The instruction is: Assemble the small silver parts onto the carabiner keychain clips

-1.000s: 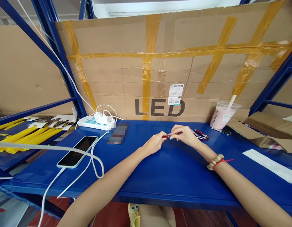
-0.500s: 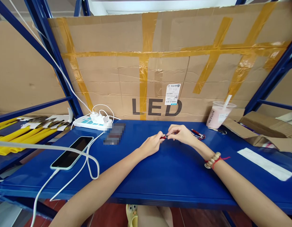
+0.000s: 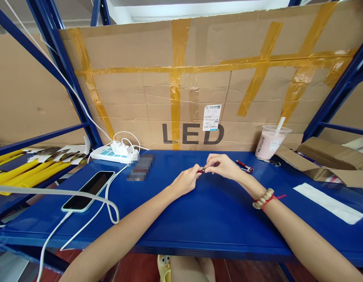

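Note:
Over the middle of the blue tabletop [image 3: 199,219], my two hands meet at a small red piece [image 3: 200,170] with a dark or metallic end. Its exact kind is too small to make out. My left hand [image 3: 187,179] is closed around the red part. Thumb and fingertips of my right hand [image 3: 221,166] pinch the metallic end, and a beaded bracelet circles that wrist. Just beyond the right hand lie similar red pieces with metal parts [image 3: 245,166], partly hidden by the hand.
At the left lie a phone [image 3: 89,192] on a white cable, a pixelated dark item [image 3: 140,167] and a power strip [image 3: 113,153]. A pink drink cup [image 3: 271,143], an open cardboard box [image 3: 331,156] and a white strip [image 3: 328,203] are at the right. Taped cardboard [image 3: 134,98] stands behind.
The view has shifted slightly. Both hands keep the same hold on the small red piece, with only slight movement of the fingers.

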Tool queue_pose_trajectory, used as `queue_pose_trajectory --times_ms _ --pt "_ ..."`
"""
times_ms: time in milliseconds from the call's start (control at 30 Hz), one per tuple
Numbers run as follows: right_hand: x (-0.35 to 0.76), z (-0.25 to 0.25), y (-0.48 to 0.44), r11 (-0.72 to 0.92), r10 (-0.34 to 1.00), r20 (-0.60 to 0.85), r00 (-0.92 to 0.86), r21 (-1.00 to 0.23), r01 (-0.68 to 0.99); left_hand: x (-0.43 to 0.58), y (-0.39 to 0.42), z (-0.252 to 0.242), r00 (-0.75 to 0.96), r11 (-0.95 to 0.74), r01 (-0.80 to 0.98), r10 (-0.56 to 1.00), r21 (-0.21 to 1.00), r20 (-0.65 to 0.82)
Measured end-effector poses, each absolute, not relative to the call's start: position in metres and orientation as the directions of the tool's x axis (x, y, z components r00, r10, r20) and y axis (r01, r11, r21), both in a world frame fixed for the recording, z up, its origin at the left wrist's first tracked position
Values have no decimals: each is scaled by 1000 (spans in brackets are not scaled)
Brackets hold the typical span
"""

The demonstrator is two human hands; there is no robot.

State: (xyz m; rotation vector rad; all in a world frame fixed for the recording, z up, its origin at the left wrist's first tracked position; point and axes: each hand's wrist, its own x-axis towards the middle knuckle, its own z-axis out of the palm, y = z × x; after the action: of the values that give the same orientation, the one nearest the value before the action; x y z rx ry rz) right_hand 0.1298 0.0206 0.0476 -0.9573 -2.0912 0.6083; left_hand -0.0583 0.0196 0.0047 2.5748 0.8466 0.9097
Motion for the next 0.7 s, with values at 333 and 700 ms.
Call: queue_pose_trajectory --times_ms 333,700 --pt "128 47 19 591 800 400 -448 -656 470 -56 21 0 589 -805 485 589 341 553" --pt "121 32 22 296 942 188 -277 -854 428 -57 22 1 538 -818 481 559 314 631"
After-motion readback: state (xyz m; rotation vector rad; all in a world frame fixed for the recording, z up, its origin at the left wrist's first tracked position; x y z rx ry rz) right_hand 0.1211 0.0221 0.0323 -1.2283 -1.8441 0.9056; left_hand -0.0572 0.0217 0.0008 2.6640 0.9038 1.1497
